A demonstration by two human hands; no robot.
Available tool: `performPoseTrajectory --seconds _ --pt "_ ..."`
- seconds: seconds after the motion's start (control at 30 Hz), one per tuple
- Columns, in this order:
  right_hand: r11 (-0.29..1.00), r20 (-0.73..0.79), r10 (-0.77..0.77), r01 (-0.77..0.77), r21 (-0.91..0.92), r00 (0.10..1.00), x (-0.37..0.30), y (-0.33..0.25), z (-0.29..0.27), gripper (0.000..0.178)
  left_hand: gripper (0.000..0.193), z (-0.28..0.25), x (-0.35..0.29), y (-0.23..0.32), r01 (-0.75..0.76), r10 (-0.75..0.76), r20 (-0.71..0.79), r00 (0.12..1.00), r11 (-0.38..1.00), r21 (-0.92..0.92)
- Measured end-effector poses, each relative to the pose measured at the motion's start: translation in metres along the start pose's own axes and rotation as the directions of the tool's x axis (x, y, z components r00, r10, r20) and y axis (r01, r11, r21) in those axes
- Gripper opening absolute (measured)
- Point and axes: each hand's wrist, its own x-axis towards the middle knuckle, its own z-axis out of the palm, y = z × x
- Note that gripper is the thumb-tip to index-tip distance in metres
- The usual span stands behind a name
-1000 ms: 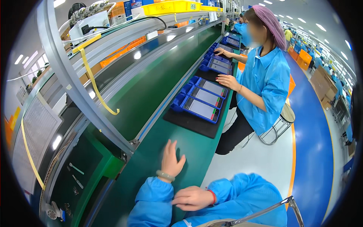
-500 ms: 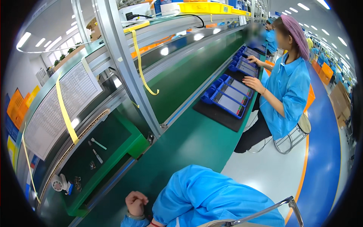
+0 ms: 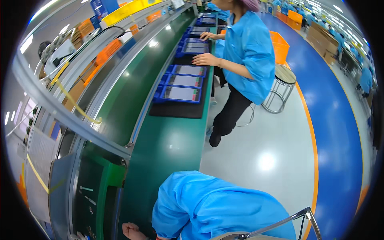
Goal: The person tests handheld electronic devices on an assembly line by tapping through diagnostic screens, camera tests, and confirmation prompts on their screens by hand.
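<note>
Blue cloth of my right sleeve (image 3: 216, 196) fills the lower middle of the frame, the arm bent down toward the bottom edge, so my right hand falls outside the picture and I cannot tell its grip. Just left of that cuff, my left hand (image 3: 131, 231) sits at the bottom edge, on or over the green bench (image 3: 160, 148), fingers curled in; it is too blurred and cut off for me to tell whether they close on anything. At the lower left, two slim tools (image 3: 87, 189) lie beside a green wall (image 3: 115, 176), placed, I judge, within reach of my left side yet off the bench surface. Well apart from my hands, in the upper middle, three blue trays (image 3: 160, 94) sit side by side on a black mat (image 3: 176, 111) that probably stops them sliding. Each cradles a grey-screened panel (image 3: 178, 93) face up, likely so the screen can be seen while the rim keeps it square. Just past the farthest of these, a co-worker's hand (image 3: 206, 60) is held out, palm down. Behind that person, toward the upper right, a round stool (image 3: 285, 74) and an orange crate (image 3: 280, 46) stand clear of the bench, presumably leaving elbow room
</note>
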Motion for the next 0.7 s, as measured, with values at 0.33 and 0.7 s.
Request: performPoseTrajectory --seconds 0.33,0.7 --pt "0.982 0.172 -0.166 0.179 -0.065 0.971 -0.016 0.013 -0.002 0.053 0.005 -0.076 0.036 0.024 -0.008 0.001 0.023 1.0 0.96 0.279" --pt "0.449 -0.521 -0.309 -0.361 -0.817 0.796 -0.094 -0.219 -0.084 0.014 0.005 -0.105 0.049 0.074 -0.068 0.123 -0.072 0.99 0.851 0.52"
